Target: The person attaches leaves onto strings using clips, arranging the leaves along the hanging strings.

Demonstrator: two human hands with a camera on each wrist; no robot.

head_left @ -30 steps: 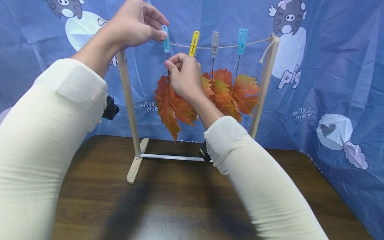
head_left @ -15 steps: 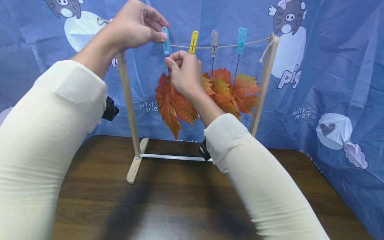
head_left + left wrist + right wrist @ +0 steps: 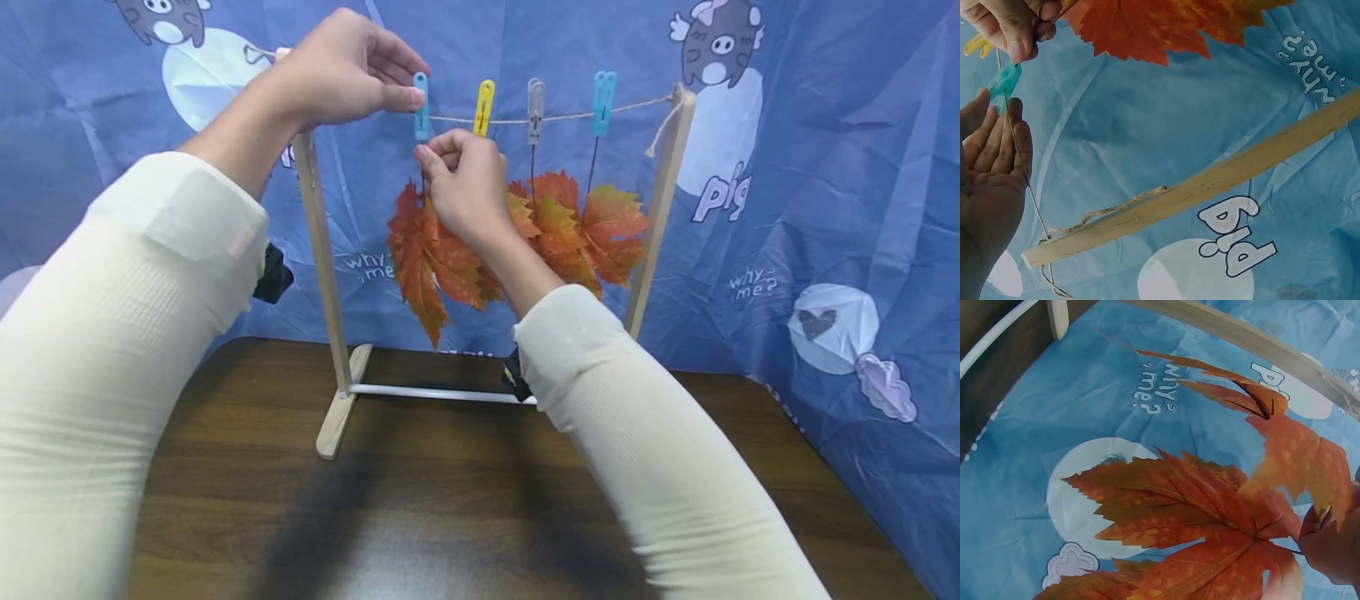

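Observation:
Between thumb and fingers, my left hand pinches a light blue clothespin at the left part of the cord. Just below it, my right hand pinches the thin stem of a red-orange artificial maple leaf, which hangs beneath the fingers. In the left wrist view, the blue clothespin sits against the cord, and the right fingertips are right at its lower end. The leaf spreads broadly across the right wrist view.
A yellow clothespin, a clear grey one and another blue one stand along the cord, with more leaves hanging to the right. A wooden frame's posts carry the cord above the brown table.
My left hand and the blue clothespin have shifted slightly right and down. My right hand stays almost in place, still pinching the stem.

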